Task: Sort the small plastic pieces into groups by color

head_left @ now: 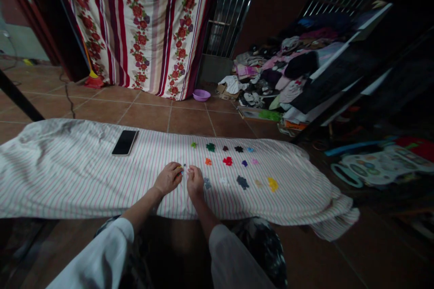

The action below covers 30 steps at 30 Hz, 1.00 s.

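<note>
My left hand (168, 177) and my right hand (195, 180) rest close together on a striped cloth (74, 176) spread over the floor. Both have their fingers pinched together, with a tiny blue and yellow bit between the two hands; I cannot make out what it is. Just right of my hands lie several small coloured pieces in rows: a green one (210, 147), a red one (228, 161), a dark blue one (242, 182) and a yellow one (272, 184) among them.
A black phone (125, 142) lies on the cloth at the upper left. Behind are a floral curtain (149, 27), a purple bowl (201, 95) on the tiled floor, a heap of clothes (281, 72) and a toy board (376, 167) at the right.
</note>
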Available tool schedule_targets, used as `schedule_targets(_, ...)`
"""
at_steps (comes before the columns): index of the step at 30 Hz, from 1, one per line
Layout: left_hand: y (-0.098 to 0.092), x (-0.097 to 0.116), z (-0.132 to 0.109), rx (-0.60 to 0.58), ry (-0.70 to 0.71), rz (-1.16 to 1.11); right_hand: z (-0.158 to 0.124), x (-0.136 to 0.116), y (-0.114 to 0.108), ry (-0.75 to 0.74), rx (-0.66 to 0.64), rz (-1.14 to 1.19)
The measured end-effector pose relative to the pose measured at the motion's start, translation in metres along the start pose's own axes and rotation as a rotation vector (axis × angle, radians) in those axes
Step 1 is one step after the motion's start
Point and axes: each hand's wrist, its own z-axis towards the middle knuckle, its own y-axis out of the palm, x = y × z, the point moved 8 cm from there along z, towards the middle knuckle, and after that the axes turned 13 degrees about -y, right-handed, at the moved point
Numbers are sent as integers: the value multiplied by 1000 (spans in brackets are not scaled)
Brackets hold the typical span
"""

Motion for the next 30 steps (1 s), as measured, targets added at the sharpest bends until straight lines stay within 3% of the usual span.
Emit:
schedule_targets(6, 1, 2, -13, 5, 20, 57, -2, 6, -1, 50, 38, 64)
schedule_targets(11, 12, -11, 3, 21, -59, 125, -3, 7, -3, 52, 64, 33)
schedule_targets(17, 18, -7, 19, -14, -7, 50, -2, 3, -5, 45, 81, 4)
schedule_targets(25, 11, 14, 0, -51, 61, 18, -2, 2, -4, 60, 73, -25)
schedule_targets(30, 4, 15, -12, 13, 24, 79, -3, 4, -5, 62, 81, -89)
